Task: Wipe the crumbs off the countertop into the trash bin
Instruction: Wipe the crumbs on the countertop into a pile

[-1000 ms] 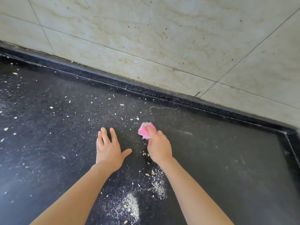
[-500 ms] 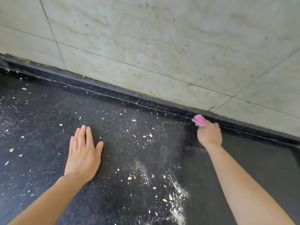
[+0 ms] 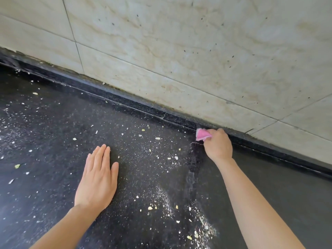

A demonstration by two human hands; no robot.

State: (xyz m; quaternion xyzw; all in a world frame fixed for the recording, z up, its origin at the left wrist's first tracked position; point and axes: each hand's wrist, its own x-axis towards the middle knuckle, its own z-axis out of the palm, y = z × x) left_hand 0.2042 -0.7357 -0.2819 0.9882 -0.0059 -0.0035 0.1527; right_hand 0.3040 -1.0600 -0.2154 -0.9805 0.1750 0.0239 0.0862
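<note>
2 hands [image 3: 98, 178], 1 pink cloth [image 3: 202, 134], 1 countertop [image 3: 53, 141], crumbs [image 3: 150, 207] too many to count

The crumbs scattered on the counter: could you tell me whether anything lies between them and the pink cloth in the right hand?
Nothing visible does. The pink cloth in the right hand sits at the back ledge, with bare countertop between it and the crumbs. The left hand lies flat farther left. No trash bin is in view.

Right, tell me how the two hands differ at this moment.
The left hand lies flat and open, palm down on the black countertop, fingers together; the right hand is closed on a pink cloth. The left hand holds nothing and sits among the crumbs; the right hand reaches farther back, at the raised strip under the tiled wall. Both are bare, with bare forearms.
</note>
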